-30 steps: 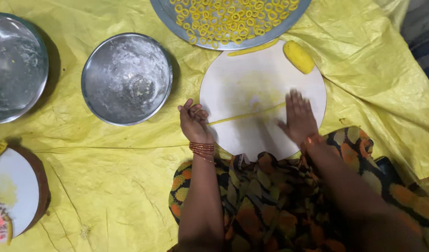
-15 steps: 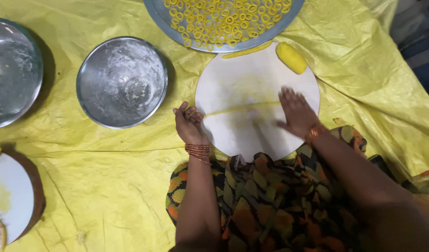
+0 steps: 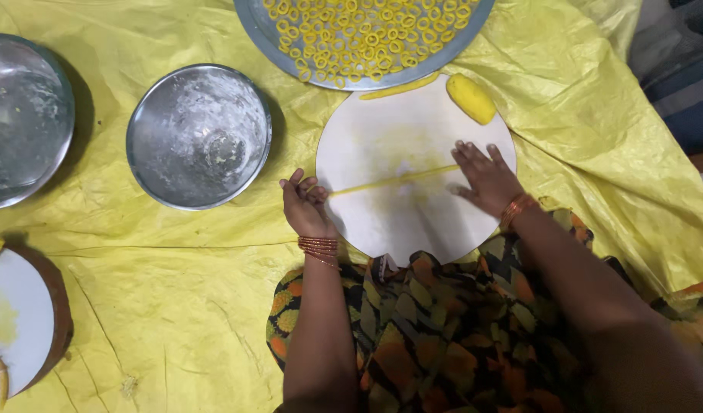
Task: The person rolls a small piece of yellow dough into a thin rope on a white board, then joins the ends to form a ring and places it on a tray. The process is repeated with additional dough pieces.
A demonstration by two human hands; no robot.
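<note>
**Entry: dough rope on round board, both hands engaged**

Item 1. Round white board point(image 3: 413, 222), lying flat on a yellow sheet point(image 3: 175, 306) spread over the floor, directly in front of the seated person's lap; its position puts the work surface within easy reach of both arms.

Item 2. Thin yellow dough rope point(image 3: 390, 180), stretched across the middle of the board, nearly level. It runs from hand to hand.

Item 3. Left hand point(image 3: 305, 206), at the board's left edge. Fingers curled loosely inward, their tips at the rope's left end; whether they pinch it cannot be told.

Item 4. Right hand point(image 3: 485, 177), palm down, fingers spread flat on the rope's right end, gripping nothing. A flat palm suits rolling the strand thin and even.

Item 5. Yellow dough lump point(image 3: 471, 98), at the board's far right rim, beside a short spare strip point(image 3: 401, 86).

Item 6. Large steel tray point(image 3: 290, 46), just beyond the board, filled with small yellow rings.

Item 7. Two steel bowls: one floured point(image 3: 198, 138), one at the left point(image 3: 19, 118).
</note>
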